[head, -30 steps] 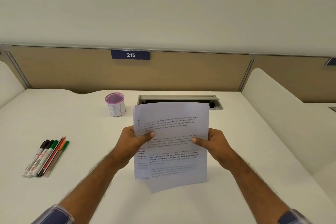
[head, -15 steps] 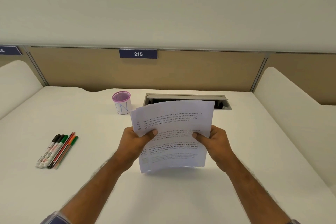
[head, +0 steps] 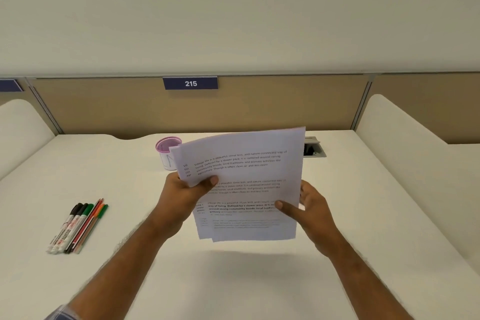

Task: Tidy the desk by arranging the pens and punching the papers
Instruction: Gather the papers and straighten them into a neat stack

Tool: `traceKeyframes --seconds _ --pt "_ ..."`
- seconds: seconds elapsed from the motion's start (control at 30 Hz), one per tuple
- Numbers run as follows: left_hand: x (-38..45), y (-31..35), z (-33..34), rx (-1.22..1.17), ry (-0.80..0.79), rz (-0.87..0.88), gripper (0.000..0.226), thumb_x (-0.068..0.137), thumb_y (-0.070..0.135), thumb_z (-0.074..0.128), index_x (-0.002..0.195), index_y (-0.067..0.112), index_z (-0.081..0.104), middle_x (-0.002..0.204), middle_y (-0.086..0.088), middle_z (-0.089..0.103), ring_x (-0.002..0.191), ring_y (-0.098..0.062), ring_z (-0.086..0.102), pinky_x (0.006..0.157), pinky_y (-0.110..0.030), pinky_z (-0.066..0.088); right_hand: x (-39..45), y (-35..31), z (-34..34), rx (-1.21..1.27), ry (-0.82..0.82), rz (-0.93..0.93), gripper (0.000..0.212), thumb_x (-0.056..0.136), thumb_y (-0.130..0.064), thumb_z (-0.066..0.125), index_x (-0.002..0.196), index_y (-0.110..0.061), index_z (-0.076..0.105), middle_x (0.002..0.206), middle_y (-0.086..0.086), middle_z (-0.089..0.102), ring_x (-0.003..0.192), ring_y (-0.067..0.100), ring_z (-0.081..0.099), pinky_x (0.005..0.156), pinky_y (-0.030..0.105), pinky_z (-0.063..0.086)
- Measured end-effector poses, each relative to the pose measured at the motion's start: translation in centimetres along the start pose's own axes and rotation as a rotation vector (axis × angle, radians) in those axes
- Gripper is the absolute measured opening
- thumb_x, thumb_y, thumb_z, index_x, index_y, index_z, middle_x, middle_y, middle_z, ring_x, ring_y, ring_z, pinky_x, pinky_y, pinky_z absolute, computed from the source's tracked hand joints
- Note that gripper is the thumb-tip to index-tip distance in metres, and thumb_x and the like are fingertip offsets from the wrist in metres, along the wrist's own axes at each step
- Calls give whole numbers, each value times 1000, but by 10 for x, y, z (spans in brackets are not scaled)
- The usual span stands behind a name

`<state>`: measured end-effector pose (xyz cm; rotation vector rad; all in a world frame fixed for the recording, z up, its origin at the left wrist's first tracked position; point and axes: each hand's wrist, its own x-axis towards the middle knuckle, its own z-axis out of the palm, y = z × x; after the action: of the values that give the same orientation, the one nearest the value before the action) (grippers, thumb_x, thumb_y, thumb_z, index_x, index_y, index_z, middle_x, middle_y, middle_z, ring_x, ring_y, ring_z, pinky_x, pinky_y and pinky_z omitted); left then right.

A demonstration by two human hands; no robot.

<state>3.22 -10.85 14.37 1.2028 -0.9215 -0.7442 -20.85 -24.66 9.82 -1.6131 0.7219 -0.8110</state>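
Single head-worn wide-angle view, facing forward and down over the desk [head: 363,254] from its near edge toward the partition [head: 259,109] along the far edge. Close to the hands: forearms entering from the bottom corners. Wall filling the upper half; both side edges in frame.

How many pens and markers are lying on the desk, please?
6, as far as I can tell: the pens lie side by side in one bundle on the left of the desk. Three are thick markers, three thin pens; another may be hidden between them.
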Motion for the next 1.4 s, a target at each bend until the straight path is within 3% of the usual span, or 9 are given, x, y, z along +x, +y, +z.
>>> traceKeyframes --seconds 0.23,0.57,0.77,0.93,1.0,1.07,1.17,1.3,1.4 --pt "-2 -4 2 34 -22 -24 29 79 20 74 109 23 73 110 -6 75 96 -30 72 75 -40 61 8 -24 4 210 16 -35 18 80 -19 76 97 -24 75 102 3 76 88 28 74 73 36 62" --pt "-1 -25 -2 131 65 -125 21 86 13 73 97 30 78 101 2 78 89 -21 75 65 -28 61 10 -7 -2 184 2 57 28 79 -5 76 105 -16 71 104 3 76 100 28 71 78 27 59" --pt "16 -3 -7 389 31 -77 17 88 15 72 88 32 74 87 14 77 81 -12 74 58 -20 58 24 -67 -7 -288 184 -277 76 69 -31 86 134 -31 44 128 -16 57 117 -2 52 95 17 44" --pt "31 28 -3 731 -113 13 16 87 18 73 83 33 71 77 23 71 69 7 66 55 -5 45 33 -117 2 -664 33 -310 87 69 -46 81 141 -44 31 126 -17 55 116 5 50 96 25 42" --pt "35 40 2 850 -179 48 15 88 19 72 85 34 71 75 21 68 63 9 63 53 -4 42 38 -126 6 -706 -135 -166 75 71 -41 81 135 -41 42 118 -14 61 107 8 59 90 28 49" --pt "39 50 6 908 -216 69 13 88 18 71 86 30 73 70 23 66 60 10 61 51 -4 42 40 -125 10 -686 -267 -93 38 77 -33 75 114 -35 64 104 -11 69 93 12 66 78 30 55" --pt "40 62 10 933 -252 84 26 88 17 71 76 40 67 58 36 60 63 14 61 49 -4 42 39 -115 14 -556 -246 -78 10 83 -24 67 86 -23 76 82 -6 74 72 14 68 64 29 54" --pt "35 68 6 958 -155 167 26 81 28 77 99 44 69 97 29 70 89 5 65 69 -10 49 37 -103 7 -495 -176 -56 14 85 -26 63 81 -22 75 81 -2 75 69 17 70 64 35 56" --pt "30 59 -10 991 209 243 78 65 39 89 134 33 52 136 7 56 116 -9 53 103 -35 43 37 -97 -3 -421 -85 -22 11 83 -32 68 82 -23 75 81 -6 76 68 13 71 67 37 58"
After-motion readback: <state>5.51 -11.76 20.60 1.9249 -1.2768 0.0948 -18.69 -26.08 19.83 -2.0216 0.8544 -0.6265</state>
